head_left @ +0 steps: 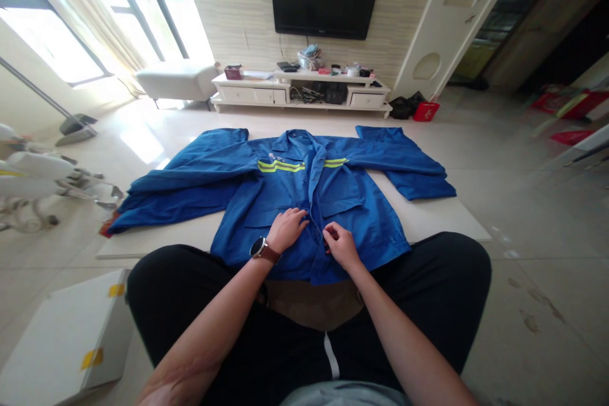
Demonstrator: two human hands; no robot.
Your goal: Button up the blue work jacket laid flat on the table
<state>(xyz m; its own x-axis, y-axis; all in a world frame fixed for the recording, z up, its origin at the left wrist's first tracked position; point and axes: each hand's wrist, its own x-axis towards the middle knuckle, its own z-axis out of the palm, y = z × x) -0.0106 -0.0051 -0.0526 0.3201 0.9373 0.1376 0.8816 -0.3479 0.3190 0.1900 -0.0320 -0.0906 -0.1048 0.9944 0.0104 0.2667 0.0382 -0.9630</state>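
Note:
A blue long-sleeved work jacket (280, 193) lies front up with its collar away from me and its sleeves spread to both sides. Yellow-green stripes cross its chest. My left hand (287, 229), with a watch (258, 247) on the wrist, rests on the lower front, its fingers closed at the edge of the front opening. On the other side of that opening, my right hand (339, 243) has its fingers curled in a pinch at the jacket's front edge. The fingertips partly hide the fabric they touch.
Beneath the jacket is a low pale tabletop (469, 223) between my knees. A white box (61, 336) stands at the lower left. Farther off are a white TV cabinet (250, 95), a grey bench (176, 81) and a red bag (425, 111).

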